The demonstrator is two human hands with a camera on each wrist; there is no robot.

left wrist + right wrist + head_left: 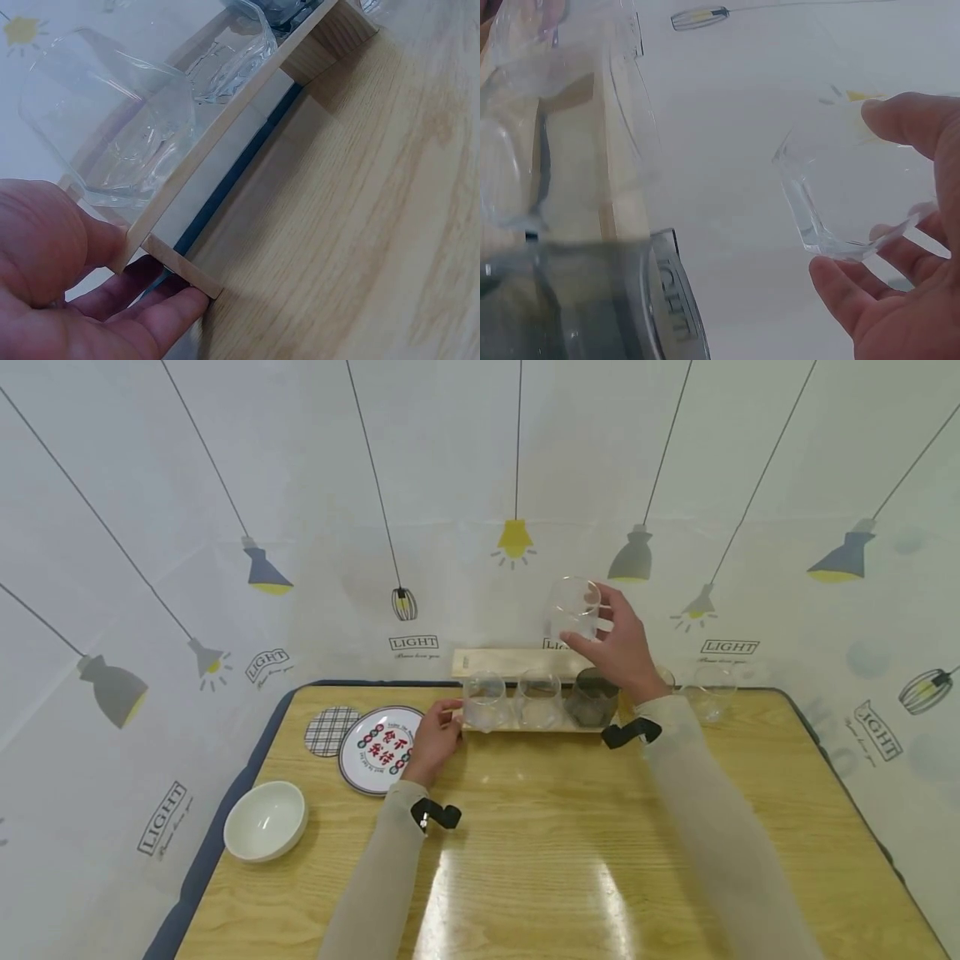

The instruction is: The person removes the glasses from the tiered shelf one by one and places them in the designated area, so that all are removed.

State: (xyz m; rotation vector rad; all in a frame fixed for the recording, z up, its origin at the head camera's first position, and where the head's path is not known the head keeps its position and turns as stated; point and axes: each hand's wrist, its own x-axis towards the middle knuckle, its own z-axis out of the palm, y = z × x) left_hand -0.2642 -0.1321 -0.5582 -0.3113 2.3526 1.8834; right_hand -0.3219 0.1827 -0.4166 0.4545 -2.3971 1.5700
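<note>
The right hand (621,647) holds up 1 clear cup (574,612) near the wooden rack (495,662); the left hand (433,739) grips the rack's end. Moving the cup seems the step; next likely needs gentle placing.

Clear glass tumbler (573,614) held up in right hand (621,639), roughly upright, just right of head-view centre; pale wooden rack (204,156) runs crosswise mid-frame, left end pinched by left hand (437,739), two more clear tumblers (538,703) plus smoky grey tumbler (591,703) standing in it.
</note>
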